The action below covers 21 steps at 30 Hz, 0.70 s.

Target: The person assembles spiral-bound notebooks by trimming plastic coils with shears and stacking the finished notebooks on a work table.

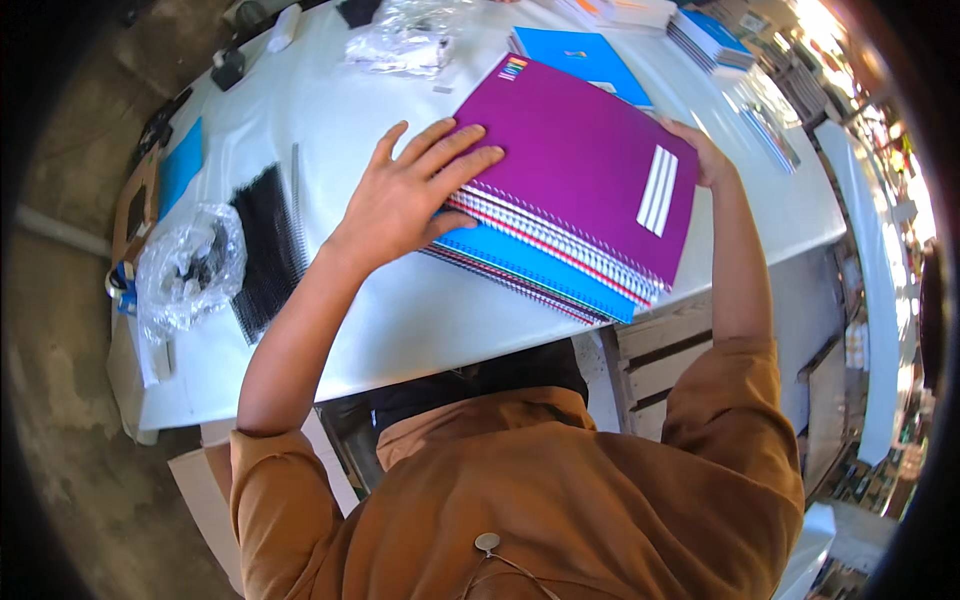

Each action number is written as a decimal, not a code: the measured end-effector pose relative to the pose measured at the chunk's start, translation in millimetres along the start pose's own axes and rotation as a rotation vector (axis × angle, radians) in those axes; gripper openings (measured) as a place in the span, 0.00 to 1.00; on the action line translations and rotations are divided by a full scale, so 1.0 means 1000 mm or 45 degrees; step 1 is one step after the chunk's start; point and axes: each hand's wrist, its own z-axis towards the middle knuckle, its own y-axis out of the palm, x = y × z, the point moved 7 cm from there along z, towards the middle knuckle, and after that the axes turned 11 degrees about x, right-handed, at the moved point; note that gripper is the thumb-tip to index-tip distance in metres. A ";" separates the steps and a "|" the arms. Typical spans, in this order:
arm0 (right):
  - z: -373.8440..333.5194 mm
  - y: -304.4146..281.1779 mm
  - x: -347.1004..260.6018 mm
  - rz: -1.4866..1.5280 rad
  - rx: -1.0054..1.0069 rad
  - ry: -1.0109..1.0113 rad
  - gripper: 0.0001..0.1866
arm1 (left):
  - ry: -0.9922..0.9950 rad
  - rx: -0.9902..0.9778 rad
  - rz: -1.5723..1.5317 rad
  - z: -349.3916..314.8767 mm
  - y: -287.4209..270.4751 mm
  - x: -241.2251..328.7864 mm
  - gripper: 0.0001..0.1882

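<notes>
A thick stack of spiral-bound notebooks lies near the front edge of the white table, with a purple notebook point(580, 160) on top. Below it, wire bindings show along the near side, and a blue notebook point(545, 262) sticks out lower down. My left hand point(410, 195) grips the stack's left corner, its fingers over the purple cover and its thumb lower, beside the bindings. Around the far right edge my right hand point(700, 152) is closed; the cover partly hides its fingers.
Beyond the stack lies a blue notebook point(575, 52), with a pile of notebooks point(710, 42) farther right. Black binding coils point(265, 250) and a crumpled plastic bag point(190, 270) lie to the left. More clear plastic point(405, 45) sits at the back. The table point(370, 325) ends just before my body.
</notes>
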 end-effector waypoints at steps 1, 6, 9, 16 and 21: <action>0.001 -0.003 0.001 0.040 0.045 0.019 0.27 | 0.007 0.053 0.036 0.003 0.006 -0.003 0.39; -0.011 -0.019 -0.015 -0.107 0.068 -0.013 0.25 | -0.110 0.128 -0.117 0.022 0.013 0.042 0.45; -0.023 -0.006 -0.057 -0.356 0.091 -0.013 0.24 | -0.047 0.156 -0.228 0.018 0.029 0.096 0.49; -0.067 0.050 -0.129 -0.565 0.066 -0.007 0.24 | 0.010 0.891 -0.157 0.017 0.013 0.087 0.41; -0.097 0.014 -0.192 -0.661 -0.068 -0.776 0.33 | -0.817 1.025 -1.023 0.065 -0.054 0.023 0.35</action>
